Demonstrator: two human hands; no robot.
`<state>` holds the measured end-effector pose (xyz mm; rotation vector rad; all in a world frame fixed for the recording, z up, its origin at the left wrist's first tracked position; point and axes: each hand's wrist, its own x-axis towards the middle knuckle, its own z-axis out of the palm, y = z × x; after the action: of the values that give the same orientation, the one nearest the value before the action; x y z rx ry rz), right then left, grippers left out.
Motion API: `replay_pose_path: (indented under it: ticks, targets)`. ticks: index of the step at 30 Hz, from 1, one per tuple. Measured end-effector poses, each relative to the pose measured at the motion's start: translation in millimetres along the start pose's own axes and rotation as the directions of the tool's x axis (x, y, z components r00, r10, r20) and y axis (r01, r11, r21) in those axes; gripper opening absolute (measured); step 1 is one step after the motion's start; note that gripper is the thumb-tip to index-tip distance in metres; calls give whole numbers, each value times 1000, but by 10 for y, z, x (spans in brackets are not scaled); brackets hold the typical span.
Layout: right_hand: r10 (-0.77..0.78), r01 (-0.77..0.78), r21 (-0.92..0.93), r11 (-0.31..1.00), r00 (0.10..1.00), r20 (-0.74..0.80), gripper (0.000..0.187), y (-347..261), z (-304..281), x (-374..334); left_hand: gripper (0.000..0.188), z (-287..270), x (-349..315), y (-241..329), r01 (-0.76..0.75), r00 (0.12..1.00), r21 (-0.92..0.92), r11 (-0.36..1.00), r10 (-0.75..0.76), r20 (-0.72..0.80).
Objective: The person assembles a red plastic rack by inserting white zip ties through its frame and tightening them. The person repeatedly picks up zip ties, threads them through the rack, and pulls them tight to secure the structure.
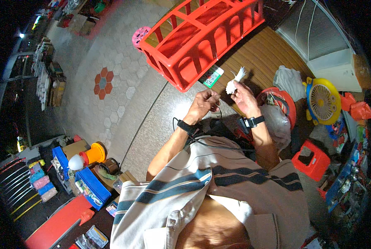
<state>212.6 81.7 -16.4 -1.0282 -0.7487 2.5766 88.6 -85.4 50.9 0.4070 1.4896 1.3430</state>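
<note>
In front of my body, my right hand (245,99) pinches a small white tufted thing (234,82) between thumb and fingers. A knobbly lump forms its lower end, and loose strands fan out at the top; I cannot make out its exact kind. Just left of it, my left hand (203,106) is closed with the fingertips pressed together. Whatever lies between those fingertips, if anything, is too small to tell. The two hands are apart. Beyond them, a red plastic rack (200,39) with slotted sides stands on a brown wood-grain surface (260,56).
A green-and-white code card (212,77) lies by the rack. To the right are a yellow-and-blue fan (323,101), a red basin (287,101), a clear plastic bag (274,122) and a red stool (311,160). Blue bins (93,189) stand lower left. A dark cable (142,124) crosses the floor.
</note>
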Motion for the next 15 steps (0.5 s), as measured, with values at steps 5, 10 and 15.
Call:
replay_pose_path:
  ticks: [5,10,15]
  targets:
    - [-59,59,-2,998,996,-64,18,98,172,-83,21,97,93,31,-63,998,42,997,64,-16]
    - [-97,96,-41,995,995,-33,20,143,171,-69,25,108,127,20,-47,998,80,996,51,-45]
    - [-138,127,-137,982,988,-70,22,184,183,-65,20,140,133,-28,-118,988,121,986,129,-87]
